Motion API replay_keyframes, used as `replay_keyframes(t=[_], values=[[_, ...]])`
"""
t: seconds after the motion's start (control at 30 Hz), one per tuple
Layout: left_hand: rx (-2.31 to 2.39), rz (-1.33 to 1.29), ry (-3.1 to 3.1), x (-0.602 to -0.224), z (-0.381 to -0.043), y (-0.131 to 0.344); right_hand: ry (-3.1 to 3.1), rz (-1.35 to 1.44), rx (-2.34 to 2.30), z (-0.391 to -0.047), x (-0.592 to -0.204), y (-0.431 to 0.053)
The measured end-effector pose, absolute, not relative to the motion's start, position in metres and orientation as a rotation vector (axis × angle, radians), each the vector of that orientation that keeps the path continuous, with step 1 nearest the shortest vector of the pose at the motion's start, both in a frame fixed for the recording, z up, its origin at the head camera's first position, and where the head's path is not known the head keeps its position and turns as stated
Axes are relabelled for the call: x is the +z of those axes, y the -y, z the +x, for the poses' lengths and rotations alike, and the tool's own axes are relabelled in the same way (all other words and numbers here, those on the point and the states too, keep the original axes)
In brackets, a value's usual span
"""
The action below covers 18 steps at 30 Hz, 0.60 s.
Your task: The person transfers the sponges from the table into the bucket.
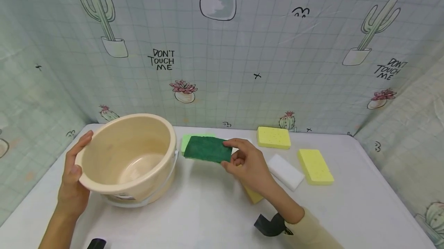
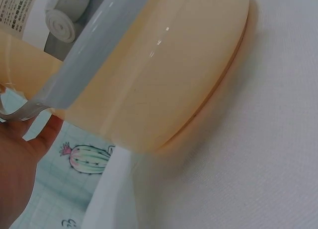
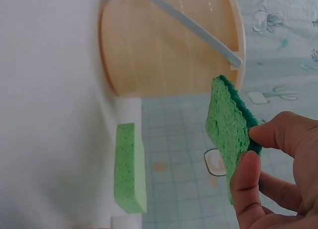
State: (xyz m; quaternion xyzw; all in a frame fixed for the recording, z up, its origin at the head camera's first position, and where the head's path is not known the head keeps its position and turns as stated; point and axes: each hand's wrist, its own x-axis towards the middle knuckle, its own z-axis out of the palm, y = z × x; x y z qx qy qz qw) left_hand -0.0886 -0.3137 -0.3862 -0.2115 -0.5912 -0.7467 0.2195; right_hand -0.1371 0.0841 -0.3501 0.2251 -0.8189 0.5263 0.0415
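Note:
A cream plastic bucket [image 1: 138,172] with a grey handle stands at the left of the table, its inside bare. My left hand [image 1: 74,179] holds it at the left side of the rim. Between thumb and fingers, my right hand [image 1: 248,162] pinches a scouring sponge [image 1: 208,148] by one end, above the table right of the bucket. The sponge's dark green scouring side faces up in the head view; its light green porous side [image 3: 226,122] shows in the right wrist view. Behind it lies a light green sponge [image 3: 126,167], partly hidden in the head view.
Two yellow sponges, a back one [image 1: 273,137] and a right one [image 1: 315,167], lie on the white table [image 1: 360,195]. A white sponge [image 1: 286,172] lies between them and my right hand. Another yellow sponge [image 1: 254,195] is partly under that hand. A patterned curtain [image 1: 222,56] hangs behind.

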Motion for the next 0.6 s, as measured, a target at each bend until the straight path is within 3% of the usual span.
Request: replay_keyframes(t=[0.6], values=[[-2.040, -0.571, 1.664, -0.387, -0.088, 0.313, 2.357, 0.838, 1.626, -0.141, -0.315, -0.068]])
